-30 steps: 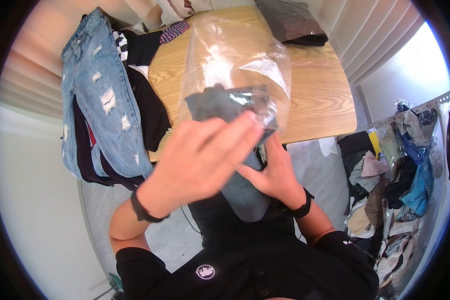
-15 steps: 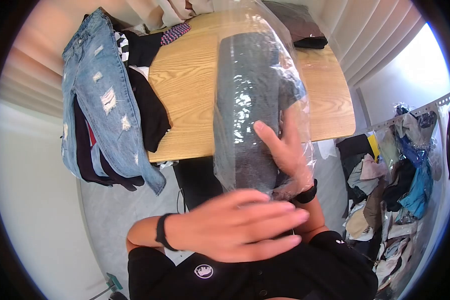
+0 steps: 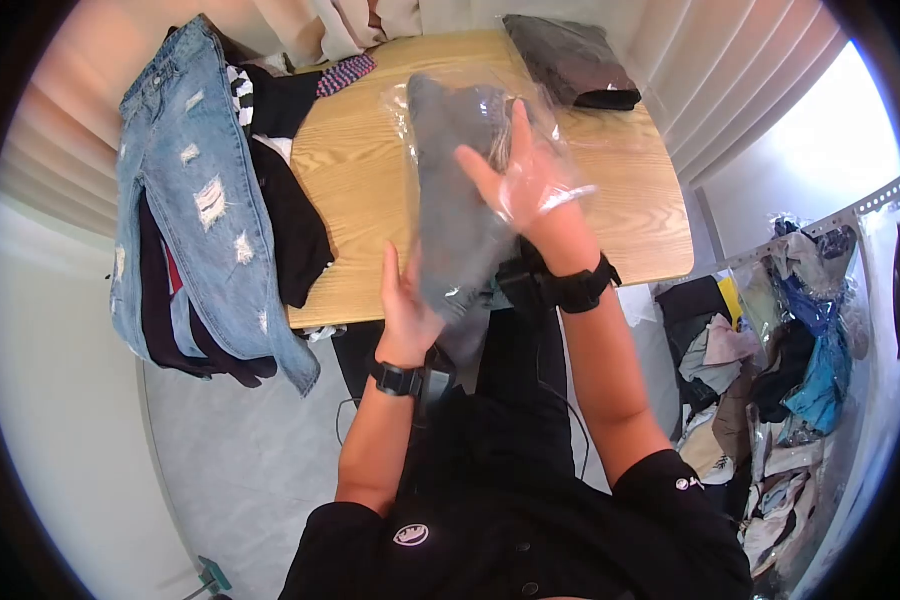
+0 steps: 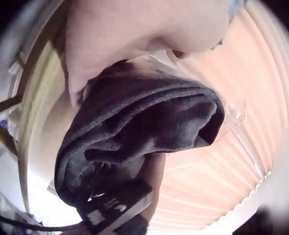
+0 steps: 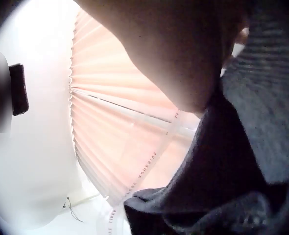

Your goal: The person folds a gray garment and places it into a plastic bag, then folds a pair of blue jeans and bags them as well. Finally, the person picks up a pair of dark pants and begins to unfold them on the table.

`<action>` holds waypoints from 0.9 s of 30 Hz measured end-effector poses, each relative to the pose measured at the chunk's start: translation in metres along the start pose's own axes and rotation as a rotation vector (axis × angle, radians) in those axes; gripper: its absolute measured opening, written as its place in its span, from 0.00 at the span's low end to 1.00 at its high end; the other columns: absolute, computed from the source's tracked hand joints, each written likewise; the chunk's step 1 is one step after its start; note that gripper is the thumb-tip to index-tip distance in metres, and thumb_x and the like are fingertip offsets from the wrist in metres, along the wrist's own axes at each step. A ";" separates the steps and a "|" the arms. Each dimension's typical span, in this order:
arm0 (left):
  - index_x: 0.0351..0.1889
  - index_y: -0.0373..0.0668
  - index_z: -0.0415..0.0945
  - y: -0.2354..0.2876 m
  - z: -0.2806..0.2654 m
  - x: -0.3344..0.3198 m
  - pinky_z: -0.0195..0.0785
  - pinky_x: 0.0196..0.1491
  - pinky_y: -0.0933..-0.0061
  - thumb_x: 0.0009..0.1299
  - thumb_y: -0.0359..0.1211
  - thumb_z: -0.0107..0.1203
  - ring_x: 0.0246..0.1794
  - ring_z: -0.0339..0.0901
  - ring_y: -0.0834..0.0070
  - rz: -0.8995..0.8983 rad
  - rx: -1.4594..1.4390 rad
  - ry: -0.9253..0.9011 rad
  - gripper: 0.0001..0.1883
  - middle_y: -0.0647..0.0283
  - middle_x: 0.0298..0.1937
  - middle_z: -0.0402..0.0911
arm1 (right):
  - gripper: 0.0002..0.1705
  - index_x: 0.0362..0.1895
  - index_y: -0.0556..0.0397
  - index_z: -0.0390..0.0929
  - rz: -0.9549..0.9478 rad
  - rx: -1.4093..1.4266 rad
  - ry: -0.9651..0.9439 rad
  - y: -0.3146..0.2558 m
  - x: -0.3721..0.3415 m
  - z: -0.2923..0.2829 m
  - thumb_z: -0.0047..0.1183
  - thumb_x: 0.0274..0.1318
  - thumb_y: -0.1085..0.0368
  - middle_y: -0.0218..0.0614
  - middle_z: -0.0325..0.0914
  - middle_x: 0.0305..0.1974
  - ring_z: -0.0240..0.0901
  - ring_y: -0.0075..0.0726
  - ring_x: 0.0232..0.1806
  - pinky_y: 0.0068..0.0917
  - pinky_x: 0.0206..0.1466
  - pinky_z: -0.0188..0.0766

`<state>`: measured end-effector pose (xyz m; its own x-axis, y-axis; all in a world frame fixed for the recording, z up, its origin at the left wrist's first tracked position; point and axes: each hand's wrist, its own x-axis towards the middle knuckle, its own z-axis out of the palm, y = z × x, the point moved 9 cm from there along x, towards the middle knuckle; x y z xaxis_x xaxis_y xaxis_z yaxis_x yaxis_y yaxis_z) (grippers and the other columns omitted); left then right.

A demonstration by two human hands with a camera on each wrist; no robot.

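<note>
Folded dark grey jeans [image 3: 460,200] lie partly within a clear plastic bag [image 3: 555,125], held up in front of the table edge. My right hand [image 3: 530,185], thumb and fingers spread, presses the right side of the jeans; the bag's rim crosses near its wrist. Straight fingers of my left hand [image 3: 410,315] touch the lower left edge of the bundle. From the left wrist, the layered fold ends of the jeans [image 4: 144,117] show below the left hand [image 4: 144,29]. A printed adhesive strip [image 5: 147,166] on the bag shows beside the jeans [image 5: 203,161] in the right wrist view.
Ripped light-blue jeans [image 3: 185,150] and dark garments [image 3: 290,210] hang over the left of the wooden table [image 3: 630,200]. A bagged dark garment [image 3: 575,60] lies at the back right. Bagged clothes [image 3: 810,340] fill a rack on the right; pleated curtains [image 3: 710,70] stand behind.
The bagged jeans have tilted and moved up, farther over the table. My left hand has gone from crossing in front of the body to the bundle's lower left; my right hand has risen.
</note>
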<state>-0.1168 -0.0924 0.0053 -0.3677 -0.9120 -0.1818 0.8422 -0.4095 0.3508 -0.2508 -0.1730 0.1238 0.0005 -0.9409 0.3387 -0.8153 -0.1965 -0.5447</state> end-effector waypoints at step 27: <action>0.72 0.38 0.51 0.032 0.078 -0.041 0.46 0.70 0.54 0.57 0.75 0.44 0.71 0.56 0.56 0.329 0.377 -0.290 0.58 0.52 0.73 0.55 | 0.32 0.64 0.60 0.61 0.041 0.599 -0.190 -0.023 -0.103 -0.023 0.53 0.57 0.63 0.47 0.62 0.64 0.60 0.50 0.65 0.40 0.68 0.55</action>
<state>-0.1059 -0.0704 0.0960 -0.2486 -0.9402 0.2328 0.7512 -0.0354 0.6591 -0.2455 -0.0653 0.1192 0.1234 -0.9728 0.1961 -0.3507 -0.2276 -0.9084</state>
